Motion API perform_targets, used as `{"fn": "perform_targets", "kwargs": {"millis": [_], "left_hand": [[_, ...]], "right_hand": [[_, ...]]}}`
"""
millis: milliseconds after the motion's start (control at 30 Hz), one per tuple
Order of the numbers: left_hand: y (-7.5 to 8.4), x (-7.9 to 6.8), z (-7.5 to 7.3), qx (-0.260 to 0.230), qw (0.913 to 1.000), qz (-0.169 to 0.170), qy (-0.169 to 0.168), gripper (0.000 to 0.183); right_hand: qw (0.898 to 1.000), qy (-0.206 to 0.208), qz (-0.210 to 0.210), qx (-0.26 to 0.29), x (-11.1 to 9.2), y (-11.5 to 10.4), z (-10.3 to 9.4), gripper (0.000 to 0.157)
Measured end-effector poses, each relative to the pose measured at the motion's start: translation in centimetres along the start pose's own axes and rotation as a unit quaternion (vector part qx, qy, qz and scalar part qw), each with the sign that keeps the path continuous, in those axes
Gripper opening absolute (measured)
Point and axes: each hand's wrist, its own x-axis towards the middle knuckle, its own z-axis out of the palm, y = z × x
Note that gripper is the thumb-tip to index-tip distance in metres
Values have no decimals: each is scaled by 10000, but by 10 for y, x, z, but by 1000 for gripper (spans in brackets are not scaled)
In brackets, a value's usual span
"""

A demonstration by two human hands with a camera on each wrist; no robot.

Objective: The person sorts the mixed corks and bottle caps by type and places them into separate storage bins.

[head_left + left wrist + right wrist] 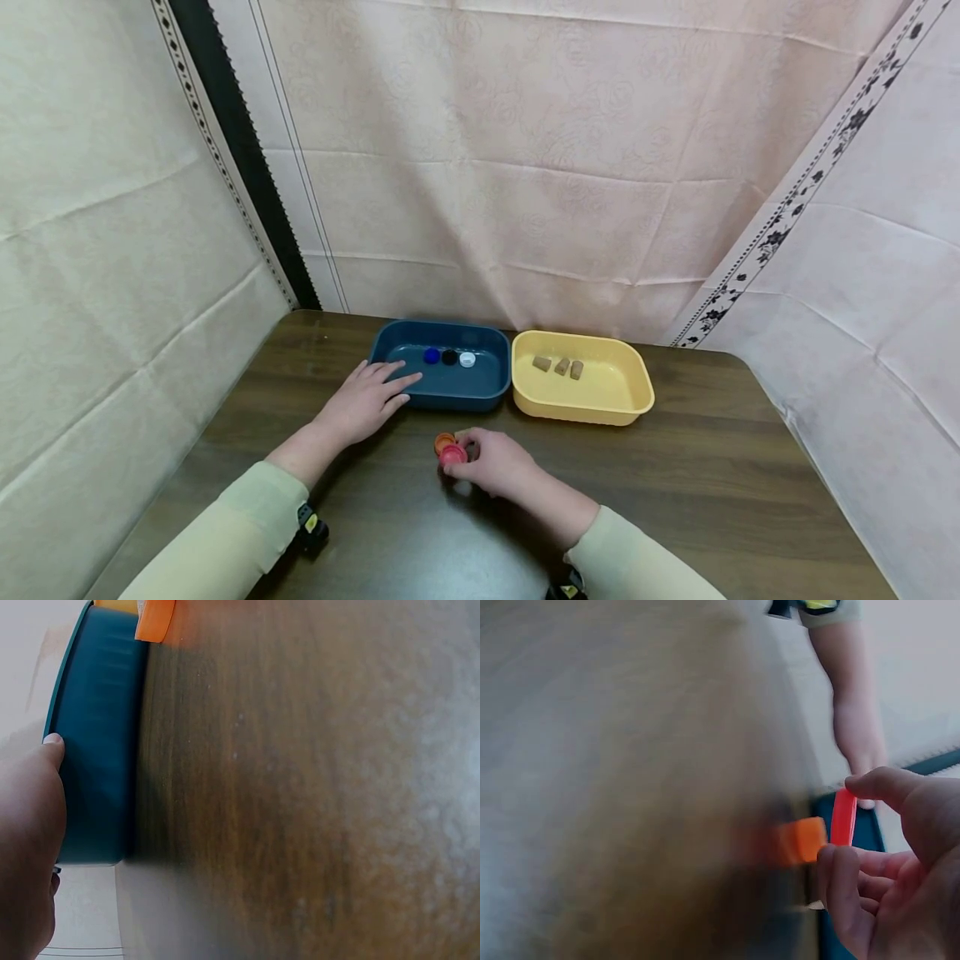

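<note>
My right hand (498, 460) pinches a red bottle cap (452, 454) between thumb and fingertips, above the table in front of the trays. Right behind it, an orange bottle cap (444, 442) stands on the table; the right wrist view shows the red cap (844, 817) edge-on. A small pale piece (462, 434) is partly hidden behind the right fingers. My left hand (367, 402) rests at the near left rim of the blue tray (450, 400), fingers extended over it. Inside that tray lie a blue cap (432, 356), a black cap (449, 357) and a white cap (467, 359).
Touching the blue tray's right side is a yellow tray (581, 411) with three corks (562, 366) in it. Both stand at the back of the brown wooden table (720, 467). Pale cloth (487, 167) hangs behind and on both sides.
</note>
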Motion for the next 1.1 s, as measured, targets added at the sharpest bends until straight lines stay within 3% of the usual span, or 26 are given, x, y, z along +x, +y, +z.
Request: {"fn": "perform_targets", "kwargs": {"millis": [200, 467, 900, 1100], "left_hand": [[-1, 0, 1, 8, 10000, 13, 3, 50], [-1, -1, 1, -64, 9999, 67, 71, 47], [2, -1, 0, -152, 9999, 7, 40, 47], [4, 0, -2, -159, 9999, 11, 16, 48]], "right_hand": [[9963, -26, 47, 854, -3, -3, -20, 41], [9940, 89, -18, 1088, -2, -10, -38, 45], [9848, -155, 0, 1729, 18, -18, -68, 49], [9686, -305, 348, 2441, 35, -28, -88, 48]]}}
